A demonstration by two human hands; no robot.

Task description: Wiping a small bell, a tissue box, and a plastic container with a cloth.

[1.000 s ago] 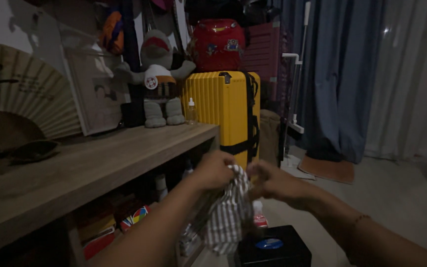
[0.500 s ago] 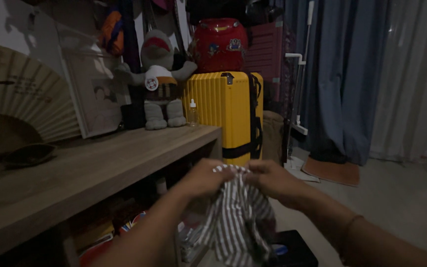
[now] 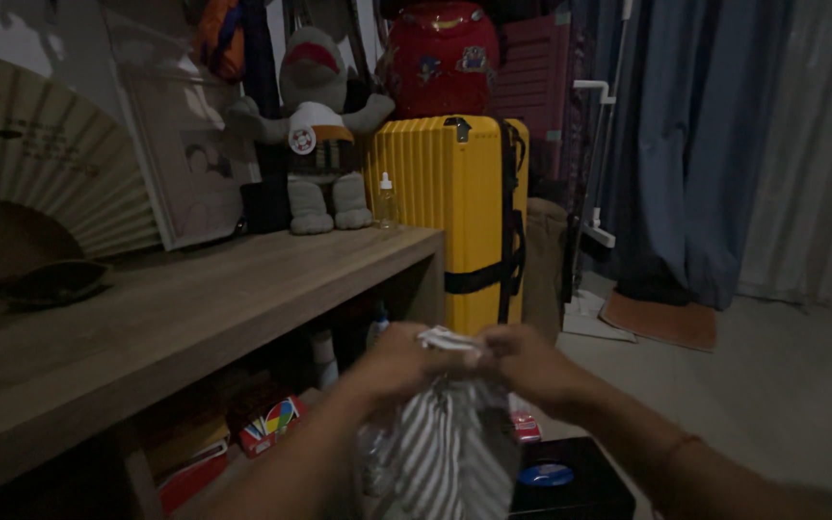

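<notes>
Both hands grip the top edge of a striped cloth (image 3: 449, 453), held in the air in front of the wooden shelf (image 3: 184, 308): left hand (image 3: 401, 361) and right hand (image 3: 522, 361) each pinch the bunched hem, close together. The fabric looks thin and limp (folds hang loose). Below sits a black box (image 3: 570, 481); behind stands a ribbed yellow suitcase (image 3: 445, 202).

A long wooden shelf top (image 3: 194, 308) runs up and to the left of the fingers (image 3: 454, 354). On its far end stand a grey plush shark (image 3: 317, 135) and, just beside it, a small clear dropper bottle (image 3: 388, 200) — both well above the fingers. A framed picture (image 3: 180, 144) and a paper fan (image 3: 40, 164) lean at the back, far left. A dark cap-like thing (image 3: 54, 282) lies before the fan — too dim to tell more.
</notes>
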